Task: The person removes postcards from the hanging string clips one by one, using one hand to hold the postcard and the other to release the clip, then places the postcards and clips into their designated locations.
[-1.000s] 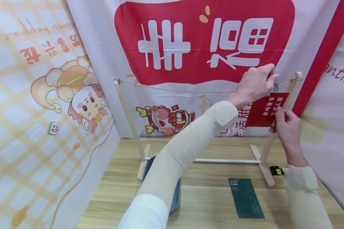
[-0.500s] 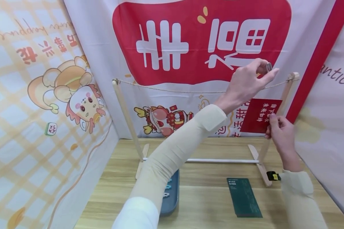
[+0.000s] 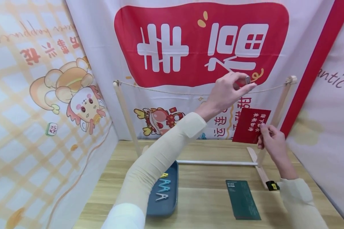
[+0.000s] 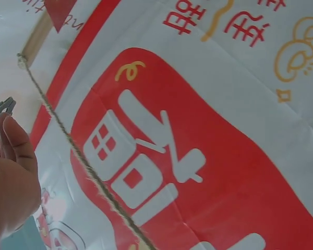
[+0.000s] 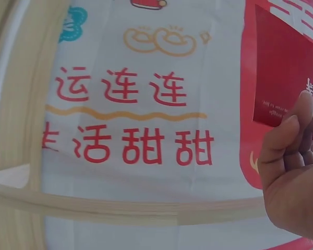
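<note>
In the head view my left hand (image 3: 225,92) is raised at the string (image 3: 160,91) and pinches a small grey clothespin (image 3: 247,79) between thumb and fingers. The left wrist view shows the metallic-looking clothespin (image 4: 4,110) at the fingertips, apart from the twine (image 4: 96,179). Lower and to the right, my right hand (image 3: 272,140) pinches a red card (image 3: 247,125) with white characters by its right edge. This card hangs tilted below the string, not touching it. In the right wrist view, thumb and fingers grip the card (image 5: 281,67) at its lower corner.
A wooden stand with a right post (image 3: 279,105) and white crossbar (image 3: 218,163) carries the string. A blue tray (image 3: 170,206) holds several clothespins (image 3: 161,197), partly behind my left arm. A dark green card (image 3: 242,200) lies on the table, near a black-and-yellow object (image 3: 272,185).
Both hands have moved left, away from the right post, and down. The red card has dropped farther below the string. The clothespin stays in my left fingers.
</note>
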The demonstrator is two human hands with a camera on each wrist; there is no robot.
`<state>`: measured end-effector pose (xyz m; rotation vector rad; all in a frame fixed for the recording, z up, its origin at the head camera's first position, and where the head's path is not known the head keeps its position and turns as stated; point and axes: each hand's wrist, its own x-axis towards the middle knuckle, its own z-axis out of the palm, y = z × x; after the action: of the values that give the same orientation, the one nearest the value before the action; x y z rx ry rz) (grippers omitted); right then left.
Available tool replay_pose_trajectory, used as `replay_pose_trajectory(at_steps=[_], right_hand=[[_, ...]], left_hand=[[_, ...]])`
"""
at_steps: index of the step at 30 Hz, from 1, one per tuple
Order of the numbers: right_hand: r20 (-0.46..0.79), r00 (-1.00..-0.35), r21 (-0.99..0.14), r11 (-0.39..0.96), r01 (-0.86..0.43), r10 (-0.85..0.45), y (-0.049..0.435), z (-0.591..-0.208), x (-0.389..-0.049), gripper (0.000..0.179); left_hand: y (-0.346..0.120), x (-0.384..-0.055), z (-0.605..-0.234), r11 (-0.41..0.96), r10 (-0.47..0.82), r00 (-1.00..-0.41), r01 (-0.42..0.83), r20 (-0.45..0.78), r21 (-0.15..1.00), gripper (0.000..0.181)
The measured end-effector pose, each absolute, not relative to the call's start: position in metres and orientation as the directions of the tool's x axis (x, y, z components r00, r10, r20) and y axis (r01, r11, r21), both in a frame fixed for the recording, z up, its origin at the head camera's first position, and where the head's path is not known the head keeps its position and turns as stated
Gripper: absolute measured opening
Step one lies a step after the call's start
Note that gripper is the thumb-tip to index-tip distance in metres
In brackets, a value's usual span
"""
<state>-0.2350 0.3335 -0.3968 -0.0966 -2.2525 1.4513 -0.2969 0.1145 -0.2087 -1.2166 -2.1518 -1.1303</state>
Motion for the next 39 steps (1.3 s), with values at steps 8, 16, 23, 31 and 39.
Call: replay_pose_trajectory(at_steps=[8,16,23,31,39], right_hand=[[0.267,-0.938,-0.883,0.446,-0.146,0.221,0.332,-0.409,-0.230,0.050],[0.222,-0.968,-0.859,0.492,-0.140,0.113,0.332,-0.422,-0.225,0.047],[0.195,-0.980,-0.853,0.502,-0.145,0.049,0.329,-0.438,-0.220,0.045],[0.110,-0.993,-0.881,0.466,-0.082,0.032,0.332,-0.458,-0.214,0.048],[-0.005,-1.000,-0.891,0.455,-0.008,-0.028,0.332,-0.475,-0.209,0.050]], left_hand=[[0.089,-0.301,-0.226,0.203,0.550,-0.484,0.868,0.681,0.453,0.033],[0.074,-0.299,-0.240,0.207,0.583,-0.492,0.860,0.646,0.467,0.033],[0.054,-0.299,-0.261,0.233,0.615,-0.476,0.871,0.628,0.432,0.047],[0.024,-0.295,-0.286,0.182,0.699,-0.435,0.876,0.568,0.447,0.038],[-0.014,-0.298,-0.309,0.208,0.715,-0.513,0.805,0.476,0.555,0.033]])
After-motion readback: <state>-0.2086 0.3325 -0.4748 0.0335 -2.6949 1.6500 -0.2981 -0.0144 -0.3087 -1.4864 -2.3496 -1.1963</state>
